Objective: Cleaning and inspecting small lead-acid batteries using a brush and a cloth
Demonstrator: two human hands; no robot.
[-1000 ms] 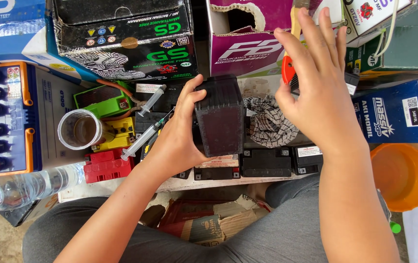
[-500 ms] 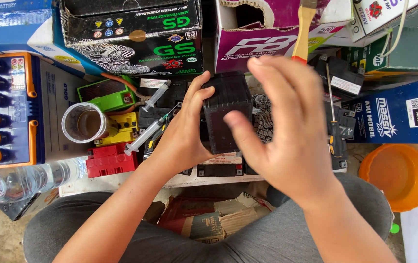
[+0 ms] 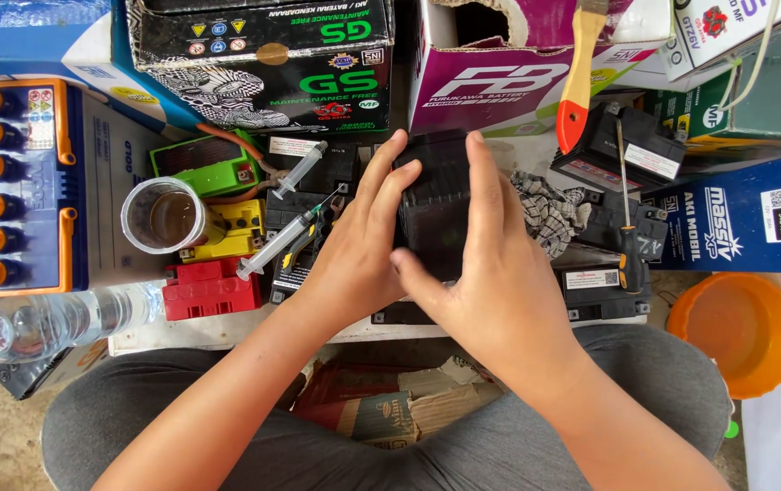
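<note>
A small black battery block (image 3: 433,214) stands at the middle of a low cluttered work surface, held from both sides. My left hand (image 3: 359,245) wraps its left side, fingers up along the top edge. My right hand (image 3: 490,273) covers its right side and front, with the thumb across the lower front. Two clear syringes (image 3: 281,241) lie just left of my left hand. A checked cloth (image 3: 550,214) lies just right of my right hand. More black batteries (image 3: 604,291) sit around the held one.
A paint brush with a red and yellow handle (image 3: 577,86) leans at the back. A screwdriver (image 3: 627,236) lies on the right. A clear cup (image 3: 163,215), yellow and red blocks (image 3: 213,291), a water bottle (image 3: 54,318), an orange bowl (image 3: 740,332) and cardboard boxes (image 3: 272,64) surround the spot.
My right hand came down from the raised position at the back right and closed over the right side of the black battery. My left hand kept its hold on the left side.
</note>
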